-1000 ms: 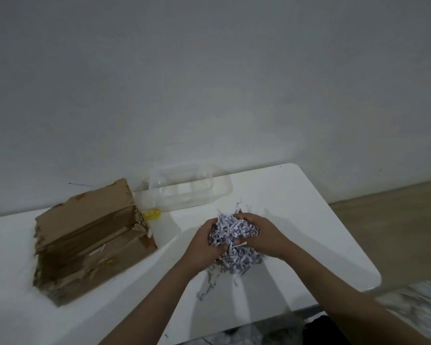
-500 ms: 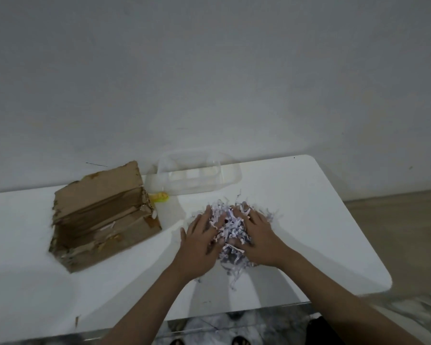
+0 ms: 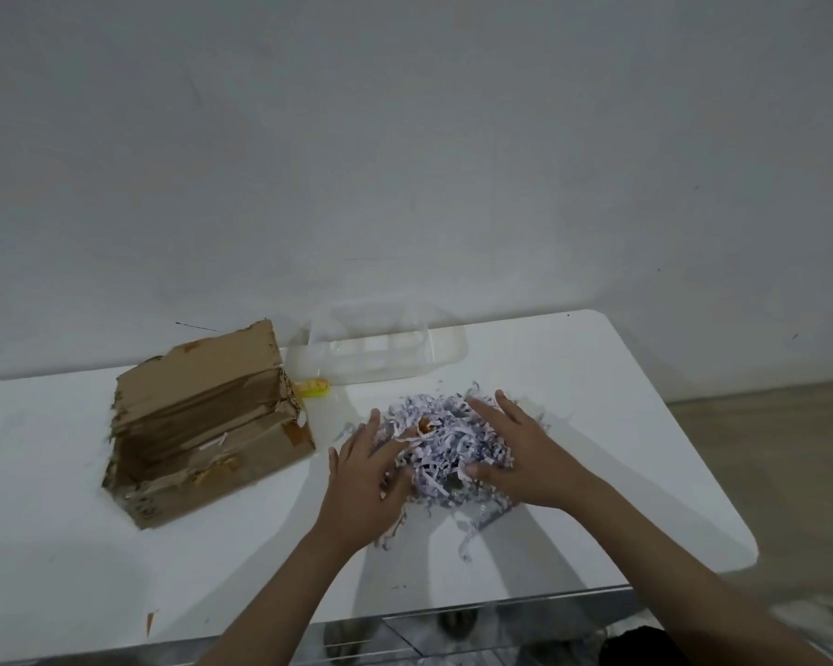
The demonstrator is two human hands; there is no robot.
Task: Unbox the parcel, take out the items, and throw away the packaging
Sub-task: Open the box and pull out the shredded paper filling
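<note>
A pile of white and blue shredded paper (image 3: 446, 437) lies on the white table (image 3: 597, 425). My left hand (image 3: 364, 478) rests flat on the pile's left side with fingers spread. On the right side my right hand (image 3: 515, 449) presses down, fingers also apart. A small orange bit (image 3: 425, 426) shows in the shreds between the hands. The opened brown cardboard box (image 3: 203, 425) lies on its side to the left, its inside facing me and holding only a few scraps.
A clear plastic container (image 3: 385, 350) stands at the back against the wall. A small yellow object (image 3: 314, 387) lies between it and the box. The table's rounded right corner (image 3: 746, 550) drops to a wooden floor. A cardboard scrap (image 3: 150, 620) lies near the front edge.
Both hands held the shredded paper bunched above the table, then set it down and flattened out over it with fingers spreading. The view has tilted down slightly.
</note>
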